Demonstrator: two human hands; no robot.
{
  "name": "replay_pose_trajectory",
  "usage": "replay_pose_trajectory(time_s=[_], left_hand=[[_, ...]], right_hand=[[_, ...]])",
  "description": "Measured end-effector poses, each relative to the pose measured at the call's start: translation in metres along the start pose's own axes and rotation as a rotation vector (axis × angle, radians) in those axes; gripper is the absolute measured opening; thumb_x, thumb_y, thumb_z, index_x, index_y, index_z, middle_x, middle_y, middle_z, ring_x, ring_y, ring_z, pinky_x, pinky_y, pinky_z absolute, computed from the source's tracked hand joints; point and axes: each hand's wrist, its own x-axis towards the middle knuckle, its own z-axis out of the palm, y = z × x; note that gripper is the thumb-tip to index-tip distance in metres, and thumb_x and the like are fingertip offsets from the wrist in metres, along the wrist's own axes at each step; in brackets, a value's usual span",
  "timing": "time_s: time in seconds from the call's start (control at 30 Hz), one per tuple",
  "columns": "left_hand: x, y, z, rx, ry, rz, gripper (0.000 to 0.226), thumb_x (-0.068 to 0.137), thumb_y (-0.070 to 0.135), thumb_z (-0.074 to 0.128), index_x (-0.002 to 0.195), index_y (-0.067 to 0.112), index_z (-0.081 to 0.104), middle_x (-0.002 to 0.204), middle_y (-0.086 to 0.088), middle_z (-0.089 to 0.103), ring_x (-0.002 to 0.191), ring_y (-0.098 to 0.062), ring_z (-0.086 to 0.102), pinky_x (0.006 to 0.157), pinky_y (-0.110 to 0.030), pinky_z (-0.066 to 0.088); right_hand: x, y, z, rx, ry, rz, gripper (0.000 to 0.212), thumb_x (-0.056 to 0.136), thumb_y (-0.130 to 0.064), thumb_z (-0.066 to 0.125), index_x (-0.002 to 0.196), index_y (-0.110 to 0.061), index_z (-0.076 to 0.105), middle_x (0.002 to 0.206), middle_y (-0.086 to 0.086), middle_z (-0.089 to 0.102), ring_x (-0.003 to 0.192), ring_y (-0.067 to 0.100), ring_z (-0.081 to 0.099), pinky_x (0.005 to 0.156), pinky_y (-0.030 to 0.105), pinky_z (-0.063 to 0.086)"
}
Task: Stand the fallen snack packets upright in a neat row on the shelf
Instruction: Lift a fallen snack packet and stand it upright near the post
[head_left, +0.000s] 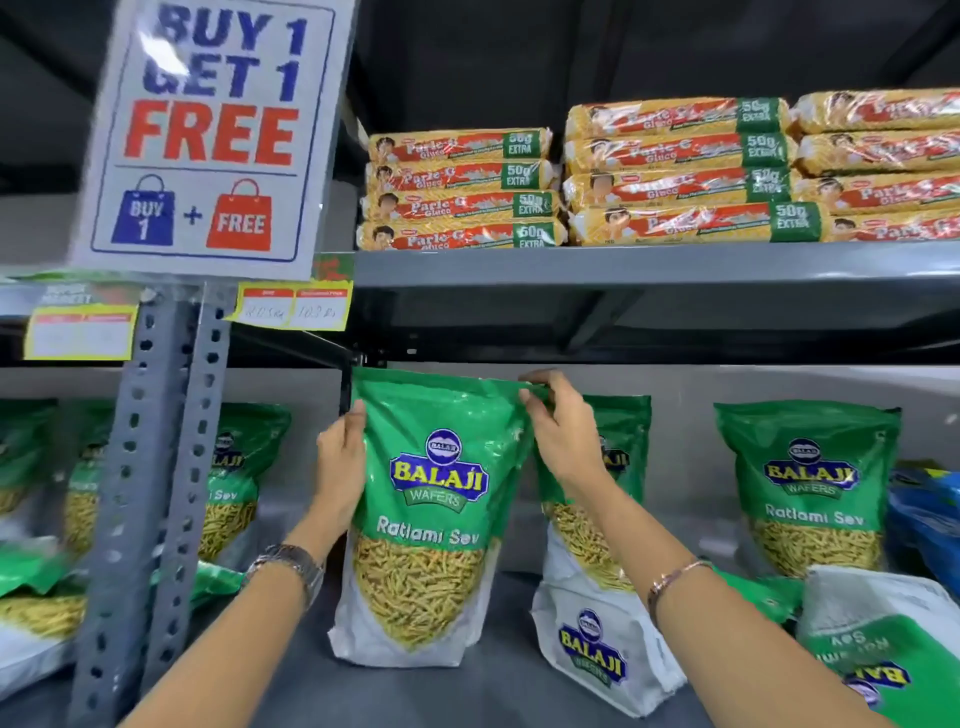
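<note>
A green and white Ratlami Sev packet (434, 519) stands upright on the grey shelf (395, 691) at the centre. My left hand (340, 462) grips its left edge and my right hand (558, 431) pinches its top right corner. Just right of it a fallen packet (597, 649) lies with its back up, in front of an upright packet (618, 457) partly hidden by my right arm. Another upright packet (808, 488) stands further right. A second fallen packet (872, 639) lies upside down at the front right.
A perforated grey upright post (156, 467) divides this bay from the left one, where more green packets (234, 478) stand. An upper shelf (623, 265) holds stacked biscuit packs (462, 189). A Buy 1 Get 1 Free sign (208, 135) hangs upper left. Blue packets (930, 514) sit far right.
</note>
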Motion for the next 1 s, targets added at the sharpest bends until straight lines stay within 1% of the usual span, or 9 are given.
replay_pose_trajectory(time_s=[0.1,0.2,0.33,0.47,0.57,0.67,0.73,0.83,1.0], left_hand=[[0.004,-0.016,0.000,-0.087,0.125,-0.116,0.045,0.094,0.032,0.037,0.054,0.012,0.035,0.056,-0.003,0.027,0.059,-0.015,0.029,0.051,-0.031,0.019],[0.004,-0.035,-0.001,-0.223,0.158,-0.214,0.055,0.091,0.042,0.039,0.084,-0.010,0.055,0.068,-0.003,0.038,0.073,-0.019,0.036,0.062,-0.031,0.027],[0.006,-0.053,-0.004,-0.259,0.096,-0.290,0.038,0.090,0.047,0.038,0.077,0.015,0.052,0.070,-0.002,0.050,0.065,-0.017,0.047,0.056,-0.030,0.039],[0.005,-0.053,-0.003,-0.264,0.075,-0.271,0.033,0.091,0.044,0.038,0.070,0.021,0.048,0.068,0.001,0.050,0.062,-0.015,0.047,0.053,-0.028,0.042],[0.006,-0.053,-0.004,-0.242,0.072,-0.241,0.034,0.092,0.043,0.037,0.069,0.020,0.049,0.069,-0.001,0.049,0.064,-0.016,0.046,0.056,-0.030,0.039],[0.005,-0.049,-0.001,-0.234,0.060,-0.230,0.035,0.094,0.039,0.035,0.069,0.020,0.050,0.066,0.000,0.054,0.057,-0.014,0.049,0.051,-0.027,0.042],[0.004,-0.052,-0.001,-0.247,0.058,-0.280,0.038,0.093,0.043,0.034,0.069,0.018,0.049,0.066,-0.002,0.053,0.058,-0.017,0.052,0.050,-0.027,0.044],[-0.002,-0.064,-0.006,-0.247,0.050,-0.354,0.047,0.083,0.061,0.037,0.076,0.016,0.048,0.076,-0.007,0.047,0.072,-0.023,0.047,0.062,-0.036,0.039],[-0.011,-0.072,-0.004,-0.272,0.067,-0.416,0.041,0.085,0.055,0.041,0.075,0.017,0.050,0.072,-0.007,0.046,0.075,-0.023,0.045,0.065,-0.039,0.039]], right_hand=[[0.014,-0.003,0.016,0.126,-0.055,0.083,0.023,0.087,-0.021,0.062,0.105,-0.007,0.061,0.096,0.008,0.068,0.091,0.022,0.061,0.077,0.030,0.047],[0.014,0.004,0.030,0.213,-0.060,0.148,0.028,0.084,-0.024,0.066,0.102,-0.003,0.061,0.095,0.011,0.066,0.090,0.021,0.059,0.083,0.034,0.047],[0.007,0.018,0.044,0.354,-0.026,0.220,0.007,0.084,-0.022,0.065,0.082,-0.019,0.059,0.086,0.008,0.065,0.083,0.020,0.061,0.070,0.029,0.050],[-0.001,0.024,0.051,0.373,0.021,0.248,0.008,0.085,-0.020,0.064,0.081,-0.020,0.058,0.080,0.008,0.064,0.076,0.018,0.058,0.056,0.022,0.051],[0.000,0.022,0.050,0.318,0.076,0.209,0.016,0.082,-0.017,0.068,0.072,-0.023,0.058,0.065,-0.004,0.059,0.066,0.013,0.054,0.065,0.032,0.051],[-0.003,0.020,0.052,0.280,0.129,0.186,0.012,0.081,-0.019,0.069,0.087,-0.009,0.066,0.064,-0.006,0.057,0.064,0.012,0.053,0.070,0.037,0.052],[-0.008,0.021,0.053,0.329,0.129,0.206,0.013,0.083,-0.020,0.068,0.089,-0.010,0.064,0.066,-0.003,0.059,0.063,0.013,0.055,0.066,0.036,0.055],[-0.019,0.027,0.054,0.393,0.051,0.256,0.015,0.086,-0.022,0.063,0.093,-0.009,0.061,0.070,-0.001,0.060,0.060,0.011,0.056,0.064,0.032,0.053],[-0.028,0.035,0.060,0.307,0.032,0.233,0.019,0.090,-0.019,0.057,0.098,-0.004,0.064,0.087,0.014,0.069,0.080,0.026,0.065,0.078,0.043,0.055]])
